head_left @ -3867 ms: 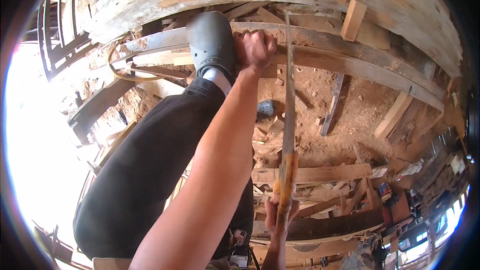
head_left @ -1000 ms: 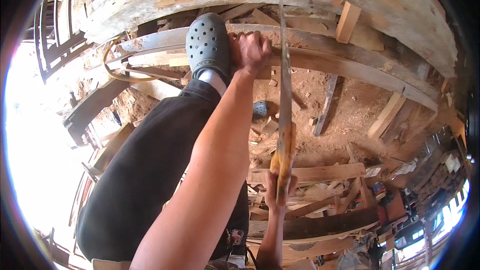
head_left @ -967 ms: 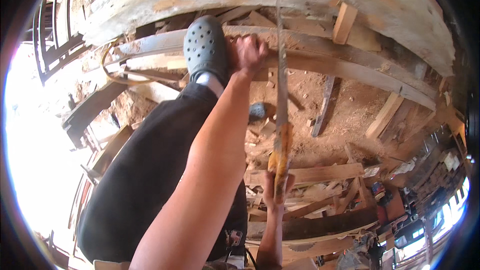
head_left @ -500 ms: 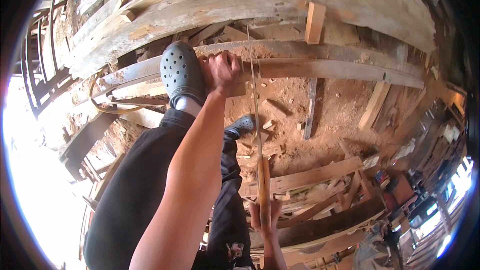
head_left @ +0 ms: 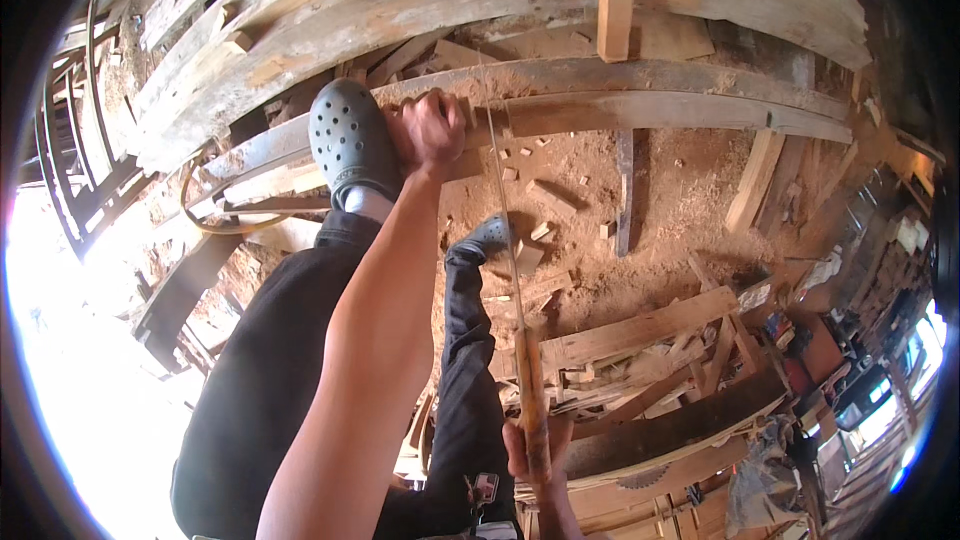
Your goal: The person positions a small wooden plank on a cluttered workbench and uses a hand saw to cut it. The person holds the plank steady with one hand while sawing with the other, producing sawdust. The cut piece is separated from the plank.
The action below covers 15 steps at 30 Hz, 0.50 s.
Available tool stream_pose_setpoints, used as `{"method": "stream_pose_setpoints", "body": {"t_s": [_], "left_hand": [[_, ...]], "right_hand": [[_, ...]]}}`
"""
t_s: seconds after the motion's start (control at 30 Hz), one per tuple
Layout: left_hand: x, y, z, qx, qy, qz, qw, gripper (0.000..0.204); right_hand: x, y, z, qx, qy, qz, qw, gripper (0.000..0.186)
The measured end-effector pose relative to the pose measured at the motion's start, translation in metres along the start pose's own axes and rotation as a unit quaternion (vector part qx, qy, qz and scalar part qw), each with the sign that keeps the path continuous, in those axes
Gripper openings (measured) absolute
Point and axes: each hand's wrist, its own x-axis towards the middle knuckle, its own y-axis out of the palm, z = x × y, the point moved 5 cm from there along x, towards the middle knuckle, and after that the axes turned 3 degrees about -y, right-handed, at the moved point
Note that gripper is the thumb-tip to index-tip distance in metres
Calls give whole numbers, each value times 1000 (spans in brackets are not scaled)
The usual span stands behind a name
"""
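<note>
The right hand point(head_left: 537, 448) grips a handsaw point(head_left: 529, 370), its blade point(head_left: 511, 250) just right of the left hand point(head_left: 430, 130), which clasps a timber point(head_left: 655, 111) beside a grey clog point(head_left: 350, 140); blade-to-timber contact is uncertain.

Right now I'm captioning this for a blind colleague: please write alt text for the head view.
A person's right hand holds a yellowish-handled handsaw, which crosses a wooden beam in the picture. The left hand curls over the beam beside a grey clog; sawdust and offcuts lie below.
</note>
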Motion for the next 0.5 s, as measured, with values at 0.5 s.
{"method": "stream_pose_setpoints", "body": {"t_s": [0.5], "left_hand": [[-3,-10,-9,1,40,-34,999,34]], "right_hand": [[9,61,-35,203,150,173,952,8]]}}
